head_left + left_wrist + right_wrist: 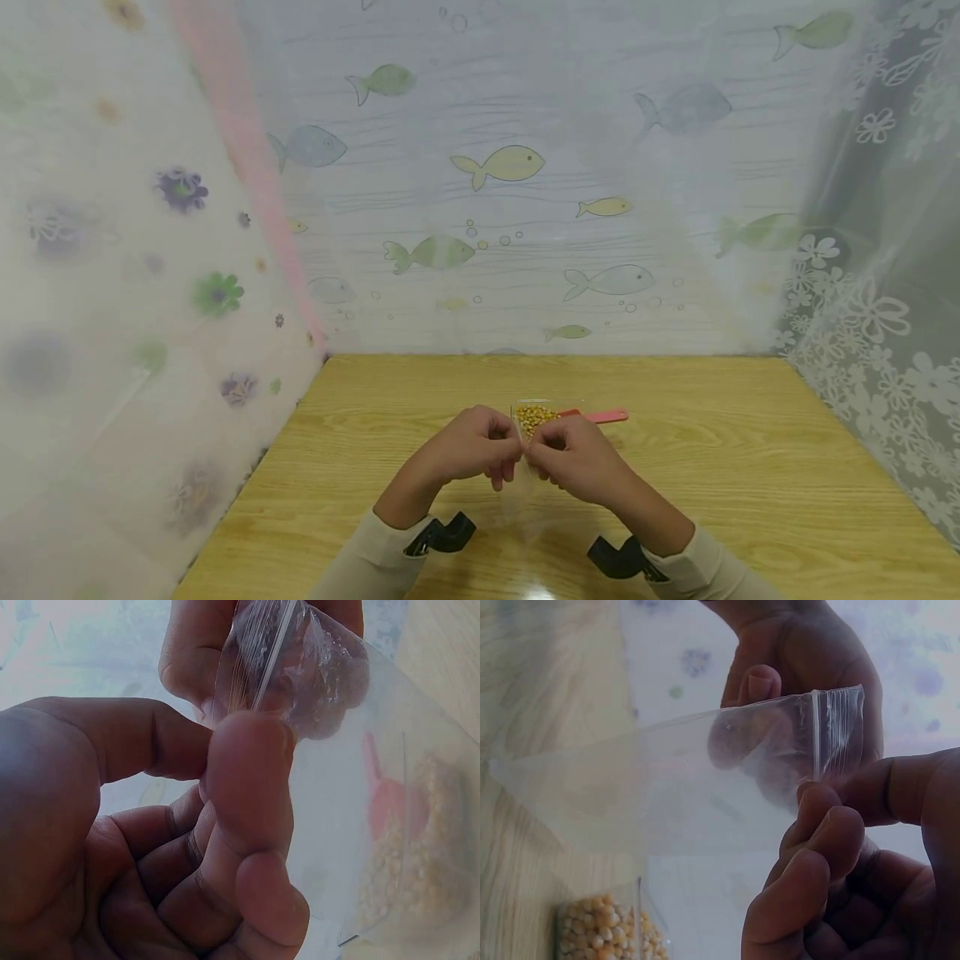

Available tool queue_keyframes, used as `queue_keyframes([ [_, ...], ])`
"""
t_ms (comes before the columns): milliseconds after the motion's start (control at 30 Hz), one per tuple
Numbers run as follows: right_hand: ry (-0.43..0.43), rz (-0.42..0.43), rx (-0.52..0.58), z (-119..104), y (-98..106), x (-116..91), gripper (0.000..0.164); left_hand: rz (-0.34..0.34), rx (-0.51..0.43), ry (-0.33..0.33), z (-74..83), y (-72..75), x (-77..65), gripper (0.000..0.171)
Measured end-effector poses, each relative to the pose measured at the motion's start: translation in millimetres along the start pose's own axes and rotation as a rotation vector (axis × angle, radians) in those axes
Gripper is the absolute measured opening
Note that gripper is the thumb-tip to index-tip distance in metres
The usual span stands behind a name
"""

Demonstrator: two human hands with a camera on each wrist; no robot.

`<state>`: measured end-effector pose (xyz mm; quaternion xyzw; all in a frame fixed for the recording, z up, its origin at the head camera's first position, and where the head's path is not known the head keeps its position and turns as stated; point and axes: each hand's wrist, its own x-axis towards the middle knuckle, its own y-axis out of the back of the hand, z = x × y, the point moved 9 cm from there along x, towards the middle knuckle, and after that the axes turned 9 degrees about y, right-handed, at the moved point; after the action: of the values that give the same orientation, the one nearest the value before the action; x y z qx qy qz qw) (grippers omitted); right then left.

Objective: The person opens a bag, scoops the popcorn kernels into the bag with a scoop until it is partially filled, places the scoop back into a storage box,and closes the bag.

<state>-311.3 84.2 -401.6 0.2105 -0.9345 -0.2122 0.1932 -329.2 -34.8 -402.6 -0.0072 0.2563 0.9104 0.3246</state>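
Between both hands, a clear zip-lock bag (pixel 667 795) hangs by its zip strip, with no contents seen inside it. My left hand (pixel 480 446) pinches one side of the bag's top between thumb and forefinger. On the other side, my right hand (pixel 577 458) pinches the same top edge, thumb against the curled fingers. The two hands nearly meet in the head view. Just beyond them, a clear box (pixel 551 401) holds yellow corn kernels (pixel 534 415), partly hidden by the hands. A pink scoop (pixel 609 416) rests with its bowl in the kernels and its handle pointing right.
The wooden table (pixel 720 450) reaches back to a curtain (pixel 525 217) printed with fish. A flowered sheet (pixel 150 333) closes the left side, and a white-flowered sheet (pixel 877 333) the right. Each sleeve carries a black wrist mount (pixel 618 558).
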Motion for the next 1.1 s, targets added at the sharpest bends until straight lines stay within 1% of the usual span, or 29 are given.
queue_keyframes([
  [167,0.011,0.008,-0.036,0,1,-1,0.026,0.011,0.039,-0.009,1.3,0.6,-0.6,0.028],
  [400,0.008,0.025,-0.033,-2,5,-1,0.029,0.028,0.014,0.004,4.7,4.1,-4.3,0.030],
  [567,0.012,0.028,-0.030,-4,7,-1,0.028,0.017,0.028,-0.022,8.8,4.0,-5.6,0.034],
  [733,0.024,0.032,-0.082,-5,10,0,0.030,0.009,0.046,-0.039,8.1,5.5,-6.1,0.039],
  [900,0.031,0.041,-0.120,-4,13,1,0.031,0.010,0.071,-0.040,6.7,8.5,-7.1,0.040],
  [1100,0.013,0.067,-0.148,-1,18,-1,0.029,0.011,0.081,-0.021,6.7,12.1,-9.6,0.038],
])
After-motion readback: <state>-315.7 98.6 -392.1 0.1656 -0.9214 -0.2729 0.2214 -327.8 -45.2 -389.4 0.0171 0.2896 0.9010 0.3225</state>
